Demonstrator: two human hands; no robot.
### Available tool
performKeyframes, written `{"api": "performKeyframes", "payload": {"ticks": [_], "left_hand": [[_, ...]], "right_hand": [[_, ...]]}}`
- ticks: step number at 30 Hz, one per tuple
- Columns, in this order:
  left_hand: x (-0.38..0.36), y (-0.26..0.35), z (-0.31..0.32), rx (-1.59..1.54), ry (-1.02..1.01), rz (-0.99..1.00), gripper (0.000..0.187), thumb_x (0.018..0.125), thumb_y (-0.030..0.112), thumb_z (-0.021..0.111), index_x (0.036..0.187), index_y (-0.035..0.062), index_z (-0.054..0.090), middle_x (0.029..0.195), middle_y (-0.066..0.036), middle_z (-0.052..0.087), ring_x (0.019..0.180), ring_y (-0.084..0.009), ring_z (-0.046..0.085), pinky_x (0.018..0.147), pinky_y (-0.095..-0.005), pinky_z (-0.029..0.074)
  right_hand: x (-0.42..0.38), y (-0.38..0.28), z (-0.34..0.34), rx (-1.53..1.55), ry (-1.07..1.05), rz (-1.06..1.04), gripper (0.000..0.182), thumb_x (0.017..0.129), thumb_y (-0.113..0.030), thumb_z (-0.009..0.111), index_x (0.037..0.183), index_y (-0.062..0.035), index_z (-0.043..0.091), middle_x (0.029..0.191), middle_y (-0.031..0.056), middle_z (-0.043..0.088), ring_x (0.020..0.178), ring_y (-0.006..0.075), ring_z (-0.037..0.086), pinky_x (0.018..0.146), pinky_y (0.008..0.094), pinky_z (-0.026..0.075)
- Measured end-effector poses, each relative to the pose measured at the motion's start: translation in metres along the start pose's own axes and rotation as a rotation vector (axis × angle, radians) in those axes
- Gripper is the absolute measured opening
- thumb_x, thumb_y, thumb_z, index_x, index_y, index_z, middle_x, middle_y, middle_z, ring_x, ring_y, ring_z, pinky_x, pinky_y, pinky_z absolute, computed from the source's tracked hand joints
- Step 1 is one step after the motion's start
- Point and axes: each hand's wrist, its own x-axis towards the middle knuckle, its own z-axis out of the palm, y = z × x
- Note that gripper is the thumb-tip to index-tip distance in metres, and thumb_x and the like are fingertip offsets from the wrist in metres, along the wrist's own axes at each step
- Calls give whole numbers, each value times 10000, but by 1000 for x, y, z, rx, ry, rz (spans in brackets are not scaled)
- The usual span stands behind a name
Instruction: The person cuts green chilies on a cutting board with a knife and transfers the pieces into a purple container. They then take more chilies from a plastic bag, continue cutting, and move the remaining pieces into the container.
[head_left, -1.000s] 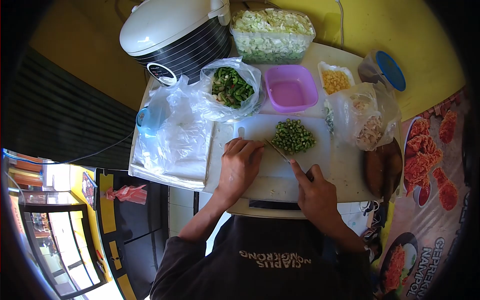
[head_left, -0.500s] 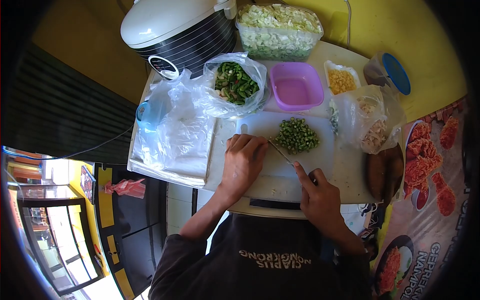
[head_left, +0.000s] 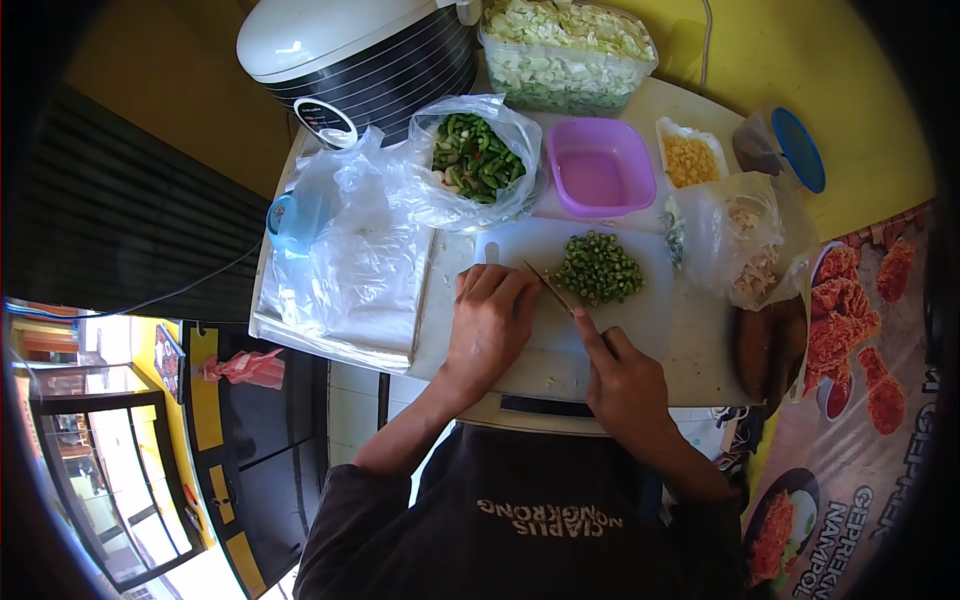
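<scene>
A white cutting board [head_left: 640, 325] lies in front of me with a pile of chopped green pieces [head_left: 598, 268] on it. My right hand [head_left: 625, 380] is closed round a knife [head_left: 550, 288], its index finger stretched along the blade, which slants up to the left beside the pile. On the board's left part rests my left hand [head_left: 492, 315], fingers curled and pressed together near the knife tip; what they hold, if anything, is hidden. Behind the board stands an open plastic bag [head_left: 425, 195] of green chillies [head_left: 480, 160], next to a purple tub [head_left: 602, 170].
At the back are a rice cooker [head_left: 370, 70] and a container of shredded cabbage [head_left: 570, 60]. To the right sit a tray of yellow bits [head_left: 692, 158], a bag of pale pieces [head_left: 752, 240] and a blue-lidded container [head_left: 797, 150]. Clear plastic bags [head_left: 355, 270] lie left.
My right hand and the knife have shifted slightly left and up, and the blade tip is closer to my left fingers. The view has moved a little.
</scene>
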Motion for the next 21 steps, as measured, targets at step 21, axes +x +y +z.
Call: {"api": "performKeyframes", "payload": {"ticks": [21], "left_hand": [[-1, 3, -6, 89, -37, 7, 97, 877, 63, 759, 969, 54, 732, 934, -100, 700, 929, -323, 644, 893, -446, 467]], "right_hand": [[-5, -7, -4, -34, -28, 29, 755, 817, -34, 683, 1547, -69, 495, 978, 132, 590, 681, 306, 672, 603, 433, 575]]}}
